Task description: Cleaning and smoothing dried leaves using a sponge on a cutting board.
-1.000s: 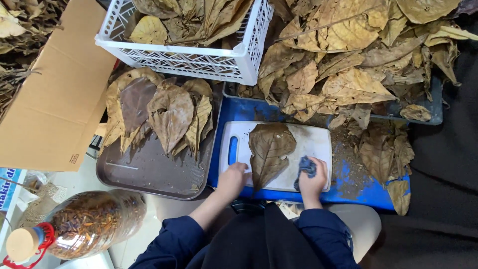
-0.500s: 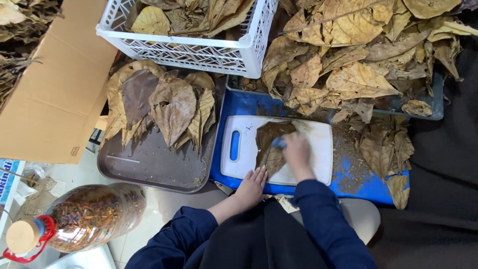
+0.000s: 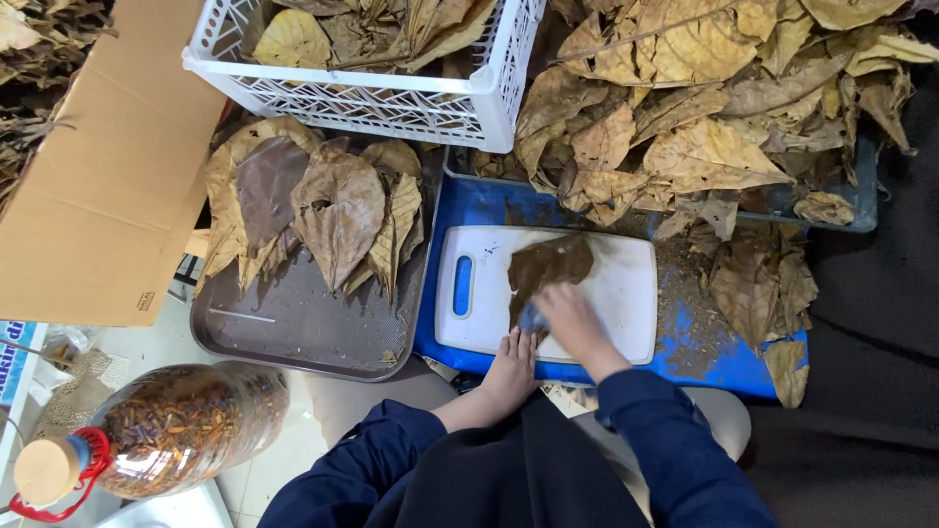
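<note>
Fingers [image 3: 562, 305] on one leaf [image 3: 548, 266]

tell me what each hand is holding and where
Right hand presses a small blue cloth onto the brown leaf; left hand pins the cutting board's near edge.

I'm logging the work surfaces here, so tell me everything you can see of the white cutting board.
The white cutting board is a rounded rectangle, plastic by its look, with a slot handle at its left end through which blue shows. It lies flat on a blue tray. A dark brown dried leaf rests on its middle. The right hand presses a small blue item, blurred, onto the leaf, and the left hand rests at the board's near edge. Brown crumbs lie beside its right edge.
</note>
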